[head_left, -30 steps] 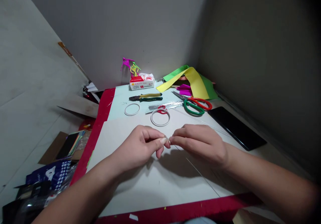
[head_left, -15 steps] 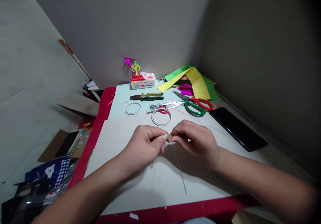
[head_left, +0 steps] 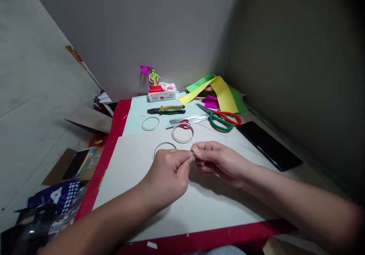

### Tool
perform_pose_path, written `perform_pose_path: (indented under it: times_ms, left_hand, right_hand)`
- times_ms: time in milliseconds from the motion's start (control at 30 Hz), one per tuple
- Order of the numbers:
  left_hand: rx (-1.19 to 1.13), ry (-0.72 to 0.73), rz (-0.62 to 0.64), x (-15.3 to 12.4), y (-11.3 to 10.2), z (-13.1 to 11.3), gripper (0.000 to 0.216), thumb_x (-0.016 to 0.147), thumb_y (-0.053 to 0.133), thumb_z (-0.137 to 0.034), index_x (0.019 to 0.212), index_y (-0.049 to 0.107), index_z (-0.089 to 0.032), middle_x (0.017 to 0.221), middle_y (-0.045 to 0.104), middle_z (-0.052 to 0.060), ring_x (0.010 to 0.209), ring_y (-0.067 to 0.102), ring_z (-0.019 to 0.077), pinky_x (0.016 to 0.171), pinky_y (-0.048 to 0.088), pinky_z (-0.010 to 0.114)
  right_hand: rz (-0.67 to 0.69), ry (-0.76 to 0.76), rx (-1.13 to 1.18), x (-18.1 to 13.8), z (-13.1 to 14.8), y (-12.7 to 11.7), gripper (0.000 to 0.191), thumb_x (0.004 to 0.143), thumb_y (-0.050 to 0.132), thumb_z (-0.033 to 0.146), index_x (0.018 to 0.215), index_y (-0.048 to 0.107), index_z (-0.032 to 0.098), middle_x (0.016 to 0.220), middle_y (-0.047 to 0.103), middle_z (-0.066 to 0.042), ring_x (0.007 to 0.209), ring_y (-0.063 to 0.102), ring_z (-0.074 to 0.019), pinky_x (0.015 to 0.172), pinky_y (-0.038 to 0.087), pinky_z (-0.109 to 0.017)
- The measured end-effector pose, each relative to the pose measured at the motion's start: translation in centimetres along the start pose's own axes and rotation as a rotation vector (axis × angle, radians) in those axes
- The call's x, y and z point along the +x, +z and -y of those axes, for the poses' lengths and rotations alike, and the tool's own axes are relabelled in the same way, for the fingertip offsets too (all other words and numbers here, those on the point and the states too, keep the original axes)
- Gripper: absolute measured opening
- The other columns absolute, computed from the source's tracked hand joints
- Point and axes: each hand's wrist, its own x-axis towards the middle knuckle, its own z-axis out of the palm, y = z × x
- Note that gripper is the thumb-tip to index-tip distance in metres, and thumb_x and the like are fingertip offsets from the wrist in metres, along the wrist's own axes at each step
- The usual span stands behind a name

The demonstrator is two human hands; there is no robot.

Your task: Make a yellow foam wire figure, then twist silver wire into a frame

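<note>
My left hand (head_left: 168, 173) and my right hand (head_left: 218, 160) meet fingertip to fingertip above the white sheet (head_left: 137, 171), both pinching a thin metal wire. The wire forms a loop (head_left: 162, 145) that curves out past my left hand's knuckles. Both hands have their fingers closed on it at about the same spot. Just beyond my hands a white ring (head_left: 182, 133) lies flat on the table, with a second white ring (head_left: 150, 123) further left.
Pliers (head_left: 165, 110), a bundle of straight wires (head_left: 194, 118), red and green scissors (head_left: 224, 118) and a black phone (head_left: 269, 145) lie at the back. Yellow and green paper (head_left: 219, 89) leans in the corner beside a tissue pack (head_left: 161, 93). Clutter fills the floor at left.
The straight tail of wire that hung toward me is gone; a loop of wire now shows beyond my left hand. Both hands have shifted a little to the right and closer together.
</note>
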Motion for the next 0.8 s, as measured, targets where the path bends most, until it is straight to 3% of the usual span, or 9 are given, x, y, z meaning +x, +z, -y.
perform_pose_path:
  times_ms: [67, 200, 267, 333, 433, 567, 800]
  left_hand:
    - [-0.101, -0.106, 0.041, 0.2, -0.3, -0.3, 0.03, 0.084, 0.045, -0.015, 0.055, 0.049, -0.017, 0.051, 0.045, -0.004, 0.05, 0.041, 0.009, 0.05, 0.03, 0.023]
    - [-0.291, -0.278, 0.075, 0.9, -1.1, -1.0, 0.032, 0.086, 0.047, -0.022, 0.053, 0.047, -0.017, 0.056, 0.049, -0.003, 0.052, 0.042, 0.0089, 0.051, 0.032, 0.022]
    - [-0.37, -0.318, 0.091, 1.2, -1.4, -1.1, 0.034, 0.086, 0.049, -0.025, 0.053, 0.047, -0.017, 0.054, 0.047, -0.003, 0.051, 0.04, 0.0087, 0.051, 0.032, 0.022]
    - [-0.441, -0.334, 0.099, 1.3, -1.6, -1.2, 0.029, 0.085, 0.05, -0.025, 0.057, 0.052, -0.016, 0.051, 0.043, -0.005, 0.051, 0.039, 0.009, 0.053, 0.033, 0.023]
    - [-0.458, -0.323, 0.09, 1.3, -1.6, -1.2, 0.025, 0.085, 0.05, -0.024, 0.062, 0.056, -0.015, 0.05, 0.042, -0.005, 0.052, 0.04, 0.0096, 0.055, 0.034, 0.023]
    - [-0.357, -0.27, 0.067, 1.0, -1.3, -1.2, 0.033, 0.085, 0.049, -0.023, 0.052, 0.046, -0.017, 0.052, 0.043, -0.004, 0.054, 0.042, 0.01, 0.056, 0.036, 0.024]
    - [-0.149, -0.092, 0.007, 0.2, -1.0, -1.3, 0.03, 0.086, 0.048, -0.018, 0.056, 0.046, -0.018, 0.054, 0.04, -0.004, 0.054, 0.038, 0.0098, 0.053, 0.032, 0.024]
  right_hand:
    - [-0.051, -0.041, -0.019, -0.1, 0.1, 0.0, 0.031, 0.082, 0.063, 0.041, 0.07, 0.049, 0.016, 0.061, 0.044, 0.005, 0.048, 0.031, -0.0056, 0.045, 0.025, -0.02]
    - [-0.346, -0.614, -0.531, -0.5, 0.2, -0.3, 0.007, 0.085, 0.062, 0.022, 0.088, 0.058, 0.017, 0.076, 0.06, -0.002, 0.063, 0.052, -0.0107, 0.055, 0.041, -0.023]
    - [-0.319, -0.879, -0.803, -0.7, 0.1, -0.6, 0.014, 0.085, 0.058, 0.012, 0.098, 0.061, 0.018, 0.081, 0.065, -0.005, 0.072, 0.059, -0.0135, 0.062, 0.047, -0.026]
    - [-0.244, -1.016, -0.946, -0.7, 0.1, -1.0, 0.022, 0.086, 0.054, 0.006, 0.104, 0.061, 0.017, 0.084, 0.067, -0.007, 0.078, 0.062, -0.015, 0.069, 0.05, -0.028]
    - [-0.248, -1.041, -1.016, -0.6, -0.1, -1.2, 0.024, 0.087, 0.051, 0.004, 0.105, 0.061, 0.016, 0.086, 0.067, -0.009, 0.079, 0.062, -0.0153, 0.069, 0.051, -0.028]
    - [-0.319, -1.039, -1.105, -0.6, -0.5, -1.0, 0.021, 0.085, 0.052, 0.004, 0.101, 0.06, 0.014, 0.081, 0.065, -0.008, 0.072, 0.059, -0.0154, 0.063, 0.048, -0.027]
    - [-0.382, -1.008, -1.287, -1.5, 0.1, -0.1, 0.017, 0.081, 0.048, 0.002, 0.088, 0.058, 0.013, 0.073, 0.059, -0.007, 0.063, 0.051, -0.015, 0.055, 0.038, -0.027]
